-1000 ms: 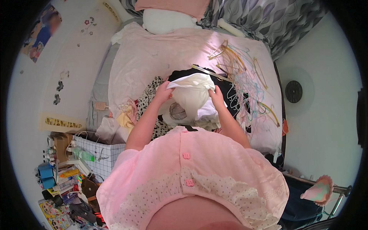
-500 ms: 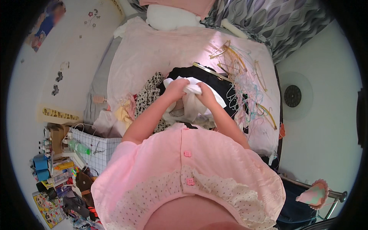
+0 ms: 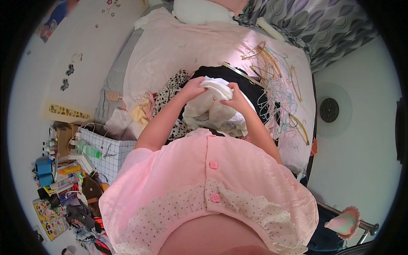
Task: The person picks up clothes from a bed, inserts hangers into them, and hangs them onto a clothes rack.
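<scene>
A white garment (image 3: pixel 214 106) is bunched up in front of my body, its folded upper edge raised between my hands. My left hand (image 3: pixel 193 89) is closed on its left side. At the right side my right hand (image 3: pixel 238 101) pinches the cloth, thumb and fingers bent round it. Underneath and behind lies a black garment (image 3: pixel 214 71) with a pale-gold hanger (image 3: pixel 242 74) across it. Beside my left forearm is a white cloth with black spots (image 3: pixel 170 90). The garment's lower part is partly hidden by my pink top.
Many tangled clothes hangers (image 3: pixel 274 85) lie on the pink bedsheet (image 3: pixel 170 46) to the right. Yellow and pink cloths (image 3: pixel 142 111) and a pink hairbrush (image 3: pixel 114 96) are at the left. A checked storage box (image 3: pixel 112 148) stands near left, beside cluttered small items.
The white garment has been shifted in my hands, its top now rolled into a rounded fold. My right hand has changed its hold, fingers wider apart. The whole view has moved slightly.
</scene>
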{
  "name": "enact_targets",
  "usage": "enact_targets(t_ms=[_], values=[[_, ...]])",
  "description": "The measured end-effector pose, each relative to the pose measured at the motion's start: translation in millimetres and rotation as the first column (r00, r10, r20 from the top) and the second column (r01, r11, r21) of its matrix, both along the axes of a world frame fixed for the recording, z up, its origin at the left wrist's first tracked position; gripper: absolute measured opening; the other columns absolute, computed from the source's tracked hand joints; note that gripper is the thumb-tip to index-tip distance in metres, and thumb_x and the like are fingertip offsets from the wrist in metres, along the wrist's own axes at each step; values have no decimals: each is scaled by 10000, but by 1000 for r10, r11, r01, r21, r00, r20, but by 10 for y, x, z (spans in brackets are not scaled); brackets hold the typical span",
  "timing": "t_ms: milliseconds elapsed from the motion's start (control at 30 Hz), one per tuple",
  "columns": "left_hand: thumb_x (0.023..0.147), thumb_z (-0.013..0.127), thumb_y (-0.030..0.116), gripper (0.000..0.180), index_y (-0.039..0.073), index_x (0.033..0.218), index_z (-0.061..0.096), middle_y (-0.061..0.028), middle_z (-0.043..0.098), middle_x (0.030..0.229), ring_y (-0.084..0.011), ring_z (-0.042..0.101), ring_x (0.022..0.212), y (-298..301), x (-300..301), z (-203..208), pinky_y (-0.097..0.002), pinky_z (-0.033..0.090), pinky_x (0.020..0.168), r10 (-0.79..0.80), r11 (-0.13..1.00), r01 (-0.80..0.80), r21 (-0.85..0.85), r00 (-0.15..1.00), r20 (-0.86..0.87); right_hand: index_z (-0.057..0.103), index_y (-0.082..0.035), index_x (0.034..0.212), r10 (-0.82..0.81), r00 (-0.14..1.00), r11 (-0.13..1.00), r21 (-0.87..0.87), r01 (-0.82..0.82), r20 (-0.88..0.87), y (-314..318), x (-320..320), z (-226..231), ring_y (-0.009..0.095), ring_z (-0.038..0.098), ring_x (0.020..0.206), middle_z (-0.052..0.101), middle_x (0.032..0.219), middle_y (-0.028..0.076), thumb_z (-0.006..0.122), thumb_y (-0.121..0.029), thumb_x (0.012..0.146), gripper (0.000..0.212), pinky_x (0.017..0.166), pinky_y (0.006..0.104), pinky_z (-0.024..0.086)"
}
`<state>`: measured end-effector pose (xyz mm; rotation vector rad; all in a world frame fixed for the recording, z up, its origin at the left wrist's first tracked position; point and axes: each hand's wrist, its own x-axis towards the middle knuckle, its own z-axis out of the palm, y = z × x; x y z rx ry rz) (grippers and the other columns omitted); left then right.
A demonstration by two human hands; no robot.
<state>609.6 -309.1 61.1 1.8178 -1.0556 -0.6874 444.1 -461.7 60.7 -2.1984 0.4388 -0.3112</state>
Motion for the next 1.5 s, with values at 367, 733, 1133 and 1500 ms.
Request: enact_targets(t_ms=[367, 733, 1133, 1500], values=[[669, 679, 175, 262, 56, 871, 560, -103, 606, 775, -251, 577, 734, 69, -58, 266, -333, 428, 630, -68, 990, 30, 140, 960, 273, 574, -30, 896, -84, 996, 988, 130, 83, -1, -24, -99, 93, 228, 571, 765, 594, 796, 117, 671, -149, 694, 253, 698, 317, 438], [795, 543, 175, 165, 38, 886, 542, -109, 563, 762, -230, 532, 697, 17, -18, 275, -326, 409, 624, -45, 998, 36, 46, 977, 209, 529, -31, 935, -159, 985, 957, -233, 170, 64, -269, -306, 218, 267, 582, 800, 588, 835, 146, 713, -175, 633, 382, 704, 350, 449], [641, 689, 170, 511, 90, 1071, 424, -154, 430, 1129, -305, 461, 1024, -155, -312, 224, -377, 393, 848, 139, 948, 86, -307, 756, 640, 569, -24, 890, -122, 990, 991, 73, 116, 73, 87, 109, 366, 270, 569, 724, 589, 781, 145, 567, -145, 778, 165, 655, 320, 431], [614, 710, 277, 464, 137, 1037, 583, -145, 211, 1349, -317, 222, 1245, -12, -328, -265, -462, 246, 976, -96, 995, 46, 90, 690, 717, 539, -54, 888, -260, 929, 766, 642, 32, 264, 1, -183, 553, 42, 480, 706, 540, 775, -32, 500, -136, 864, 94, 632, 204, 385]])
